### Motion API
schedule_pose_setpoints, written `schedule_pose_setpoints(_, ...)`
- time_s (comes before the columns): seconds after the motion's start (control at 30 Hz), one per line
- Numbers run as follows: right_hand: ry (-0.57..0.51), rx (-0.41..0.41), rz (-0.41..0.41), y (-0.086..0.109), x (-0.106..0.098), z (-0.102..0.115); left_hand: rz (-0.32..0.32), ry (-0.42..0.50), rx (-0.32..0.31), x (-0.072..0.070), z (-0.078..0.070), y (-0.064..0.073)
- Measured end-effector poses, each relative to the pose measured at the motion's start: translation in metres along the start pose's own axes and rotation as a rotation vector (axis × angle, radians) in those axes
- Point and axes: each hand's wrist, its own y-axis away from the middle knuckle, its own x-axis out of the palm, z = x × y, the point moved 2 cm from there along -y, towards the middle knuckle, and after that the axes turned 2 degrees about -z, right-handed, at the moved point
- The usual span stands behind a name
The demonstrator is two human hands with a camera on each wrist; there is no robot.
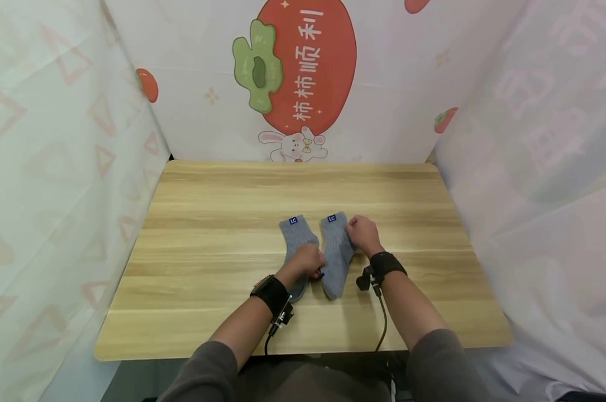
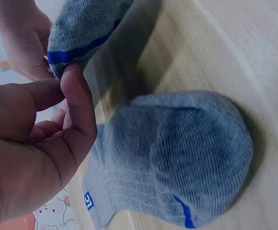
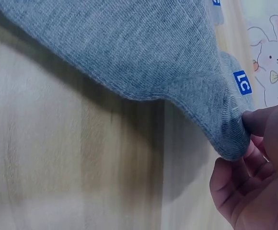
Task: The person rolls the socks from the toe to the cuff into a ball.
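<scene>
The cuff edge of the right-hand sock (image 3: 129, 52) is being pinched between thumb and fingers by the right hand (image 3: 254, 177), and that end is being lifted off the table (image 1: 207, 268), so that the fabric is hanging in a sagging fold. At the toe end of the same sock, by the blue stripe, the cloth is being nipped by the thumb and fingertips of the left hand (image 2: 38, 148); how firmly it is being held cannot be told. The other sock (image 2: 177, 158) is lying flat on the wood just beside, near the middle of the table, its label facing up. Behind the table, a printed cloth backdrop (image 1: 303, 72) is hanging.

Both holds are being taken on very little fabric. If the sock is being pulled taut, an edge could be slipped from the fingertips and the sock dropped crooked. The flat sock could also be dragged askew, since it is lying so close to the left hand.
</scene>
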Motion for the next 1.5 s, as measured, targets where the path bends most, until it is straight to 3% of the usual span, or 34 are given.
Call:
schedule_pose_setpoints(0.13,0.001,-0.018,-0.004,-0.001,0.000,0.007,0.024,0.028,-0.031,-0.005,0.005,0.002)
schedule_pose_setpoints(0.4,-0.007,-0.046,-0.002,-0.002,0.003,0.017,0.066,0.216,-0.080,-0.014,0.019,0.004)
schedule_pose_setpoints(0.57,-0.005,-0.062,-0.003,-0.003,0.007,0.026,0.069,0.238,-0.093,-0.020,0.026,0.006)
schedule_pose_setpoints(0.8,-0.007,-0.080,0.008,-0.003,0.011,0.041,0.066,0.336,-0.166,-0.028,0.036,0.012)
schedule_pose_setpoints(1.03,-0.018,-0.094,0.014,-0.001,0.017,0.054,0.051,0.286,-0.158,-0.035,0.048,0.017)
schedule_pose_setpoints(1.5,-0.009,-0.104,0.044,-0.003,0.037,0.073,0.069,0.378,-0.221,-0.044,0.076,0.022)
